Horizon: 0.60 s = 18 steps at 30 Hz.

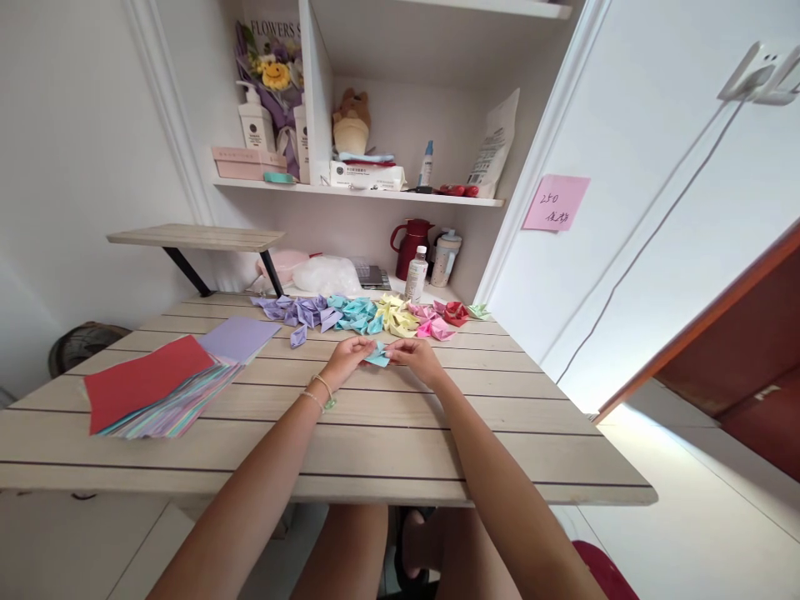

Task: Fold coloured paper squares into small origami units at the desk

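Observation:
Between my two hands is a small folded piece of light blue paper (377, 356), held just above the tabletop. My left hand (351, 358) pinches its left side. On the opposite side, the fingers of my right hand (415, 356) close on its right edge. Just beyond my hands lies a row of folded paper pieces: purple ones (306, 311), blue ones (355, 314), yellow ones (396, 316), pink ones (436, 323), a red one (456, 313) and a pale green one (480, 311). The fine folds of the held piece are too small to make out.
A fanned stack of coloured paper (181, 400) with a red sheet (147, 375) on top and purple paper (241, 337) lies at the left of the slatted table (387, 454). A clear bottle (416, 275) stands behind the row. A small raised shelf (197, 237) overhangs the back left.

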{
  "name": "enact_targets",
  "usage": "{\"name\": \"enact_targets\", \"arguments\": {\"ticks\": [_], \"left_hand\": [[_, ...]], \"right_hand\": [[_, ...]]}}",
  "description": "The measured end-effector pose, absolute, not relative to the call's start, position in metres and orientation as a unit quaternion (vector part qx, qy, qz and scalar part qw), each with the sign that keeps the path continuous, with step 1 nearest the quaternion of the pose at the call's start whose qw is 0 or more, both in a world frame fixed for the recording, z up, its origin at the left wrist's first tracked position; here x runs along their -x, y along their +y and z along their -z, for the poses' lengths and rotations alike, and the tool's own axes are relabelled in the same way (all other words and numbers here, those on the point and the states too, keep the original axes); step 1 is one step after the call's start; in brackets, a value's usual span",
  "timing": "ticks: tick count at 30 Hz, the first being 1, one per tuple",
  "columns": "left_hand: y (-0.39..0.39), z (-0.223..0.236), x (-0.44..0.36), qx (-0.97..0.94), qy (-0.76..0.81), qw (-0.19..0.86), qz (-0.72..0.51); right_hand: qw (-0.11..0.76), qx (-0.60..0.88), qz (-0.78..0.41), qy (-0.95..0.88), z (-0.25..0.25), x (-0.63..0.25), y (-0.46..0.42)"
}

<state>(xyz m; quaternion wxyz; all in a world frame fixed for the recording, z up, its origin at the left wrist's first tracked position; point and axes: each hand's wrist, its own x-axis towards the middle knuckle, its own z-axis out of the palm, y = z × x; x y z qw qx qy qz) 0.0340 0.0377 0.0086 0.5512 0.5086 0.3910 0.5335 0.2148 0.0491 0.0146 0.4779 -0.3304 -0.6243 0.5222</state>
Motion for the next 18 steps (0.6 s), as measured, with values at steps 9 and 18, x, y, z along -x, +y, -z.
{"name": "enact_targets", "arguments": {"ticks": [9, 18], "left_hand": [[0.0359, -0.012, -0.036, -0.507, 0.391, 0.531, -0.555], [0.0386, -0.0103, -0.0341, -0.514, 0.384, 0.517, -0.567]], "right_hand": [[0.53, 0.353, -0.497, -0.59, -0.0156, -0.2145, 0.0498], [0.514, 0.327, -0.47, -0.639, -0.0123, -0.2134, 0.0508]]}}
